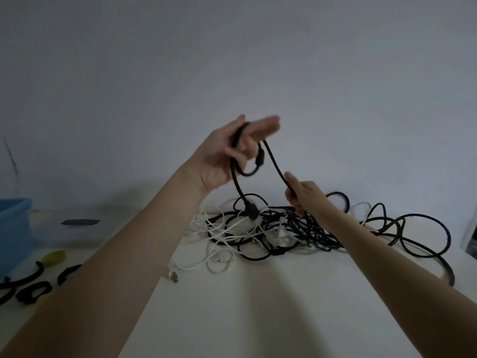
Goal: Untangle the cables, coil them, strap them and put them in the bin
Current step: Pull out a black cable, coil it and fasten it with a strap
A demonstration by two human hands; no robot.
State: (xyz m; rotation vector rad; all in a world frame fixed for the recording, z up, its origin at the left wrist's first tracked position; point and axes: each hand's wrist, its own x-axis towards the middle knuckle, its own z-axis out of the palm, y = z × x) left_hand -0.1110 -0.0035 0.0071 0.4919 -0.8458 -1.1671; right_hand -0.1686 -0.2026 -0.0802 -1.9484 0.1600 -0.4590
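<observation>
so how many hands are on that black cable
2. The left hand holds a loop of the black cable raised above the pile; the right hand pinches the same cable lower down, right of it.

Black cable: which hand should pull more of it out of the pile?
Probably right hand: it pinches the black cable just above the pile. Left hand is raised, holding loops.

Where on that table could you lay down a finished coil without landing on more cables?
The bare white table nearest the person, between the two forearms and in front of the cable tangle, is free. The middle and right are crowded with cables; the left edge holds black straps and a blue bin.
</observation>
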